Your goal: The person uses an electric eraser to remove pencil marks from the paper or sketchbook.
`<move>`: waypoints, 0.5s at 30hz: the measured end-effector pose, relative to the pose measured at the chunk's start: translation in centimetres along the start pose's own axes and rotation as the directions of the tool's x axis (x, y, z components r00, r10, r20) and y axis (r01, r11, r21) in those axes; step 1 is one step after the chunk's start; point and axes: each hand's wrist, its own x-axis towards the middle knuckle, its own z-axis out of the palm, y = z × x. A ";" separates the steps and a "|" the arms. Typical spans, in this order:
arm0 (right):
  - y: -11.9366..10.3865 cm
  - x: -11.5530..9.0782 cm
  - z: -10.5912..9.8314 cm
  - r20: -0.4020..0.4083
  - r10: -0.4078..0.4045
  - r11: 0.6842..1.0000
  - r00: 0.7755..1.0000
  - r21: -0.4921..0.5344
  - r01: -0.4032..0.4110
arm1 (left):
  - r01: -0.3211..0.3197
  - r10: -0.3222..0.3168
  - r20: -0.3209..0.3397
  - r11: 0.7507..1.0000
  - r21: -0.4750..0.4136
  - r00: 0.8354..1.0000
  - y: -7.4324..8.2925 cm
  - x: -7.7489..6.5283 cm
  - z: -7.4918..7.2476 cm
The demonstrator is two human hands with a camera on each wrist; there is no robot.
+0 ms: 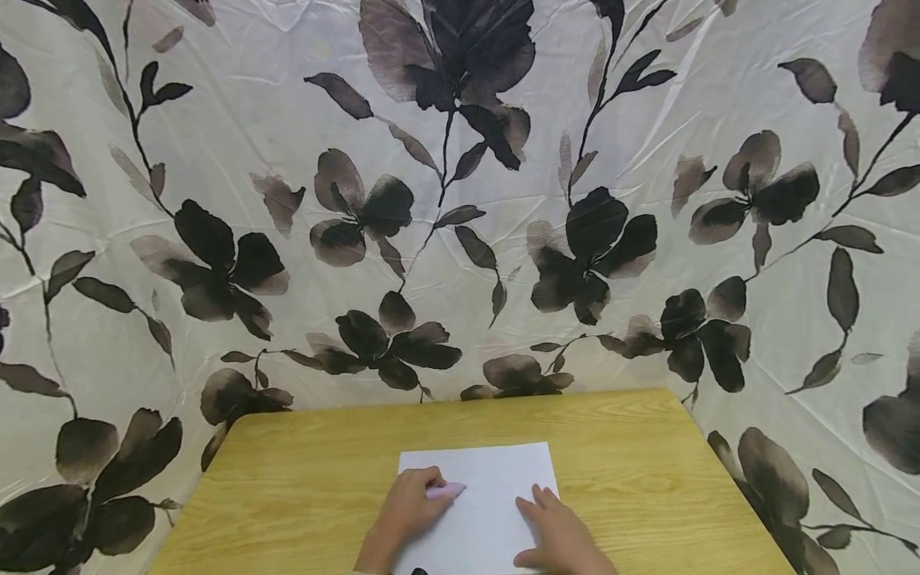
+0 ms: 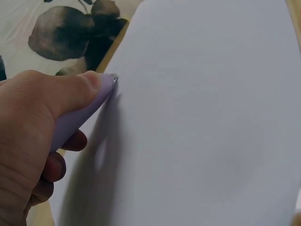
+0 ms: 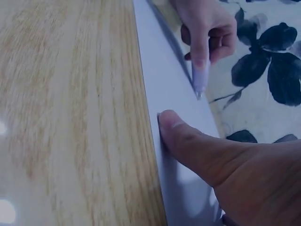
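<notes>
A white sheet of paper point(image 1: 489, 527) lies on the table in front of me. Over its left side, my left hand point(image 1: 417, 505) grips a lilac utility knife point(image 1: 447, 490), thumb along the body and fingers curled beneath. In the left wrist view the knife's point(image 2: 77, 120) small metal tip points toward the far end, close over the paper point(image 2: 197, 103), and casts a shadow there. My right hand point(image 1: 559, 533) rests on the sheet's right edge with fingers spread. The right wrist view shows its thumb point(image 3: 171, 123) lying on the paper point(image 3: 164, 75) near the edge.
The wood-grain table point(image 1: 302, 471) extends around the sheet on the left, right and far side. Behind it hangs a pale cloth point(image 1: 496, 319) with dark flowers, which also drops past the table's sides. A small black thing point(image 1: 419, 571) shows at the bottom edge of the head view.
</notes>
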 end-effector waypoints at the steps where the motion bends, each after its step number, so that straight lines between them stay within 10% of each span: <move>1: -0.1 0.0 -0.1 0.008 0.000 1.000 1.000 -0.001 0.000 | 0.004 -0.004 -0.007 1.000 0.008 1.000 -0.1 0.0 0.0; 15: -0.3 0.4 -0.1 0.076 0.010 0.998 0.997 0.054 -0.014 | -0.012 0.012 -0.009 1.000 0.019 1.000 -0.2 -0.4 -0.3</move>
